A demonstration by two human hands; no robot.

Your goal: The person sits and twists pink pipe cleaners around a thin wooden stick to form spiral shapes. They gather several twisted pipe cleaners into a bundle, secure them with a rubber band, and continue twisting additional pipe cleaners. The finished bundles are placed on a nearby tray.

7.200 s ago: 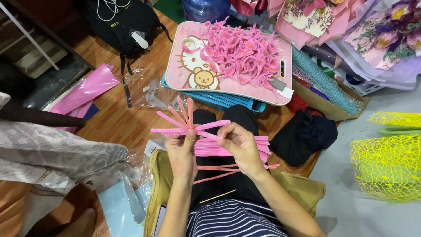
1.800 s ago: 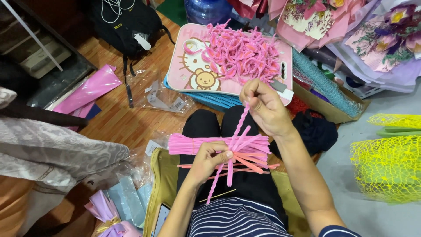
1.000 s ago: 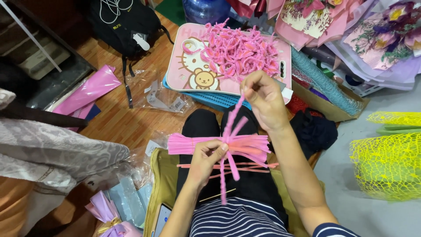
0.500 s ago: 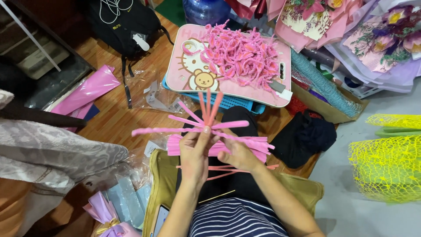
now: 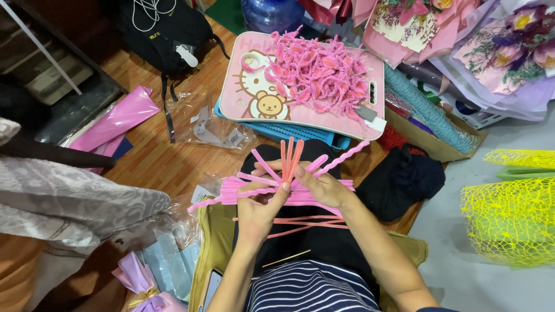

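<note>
Pink stems fan from both hands, fingers pinching them; finished twists heap at upper centre, loose stems remain.

The wooden floor carries a pink cartoon tray resting on a blue basket. Left of the tray lie a clear plastic bag, pink wrapping sheets and a black backpack; right of it, a cardboard box.

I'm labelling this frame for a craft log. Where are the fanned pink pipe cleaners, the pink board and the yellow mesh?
fanned pink pipe cleaners [image 5: 289, 156], head view, on the upright coral stems.
pink board [image 5: 245, 95], head view, on its bare left part.
yellow mesh [image 5: 511, 222], head view, on the netting's middle.
</note>
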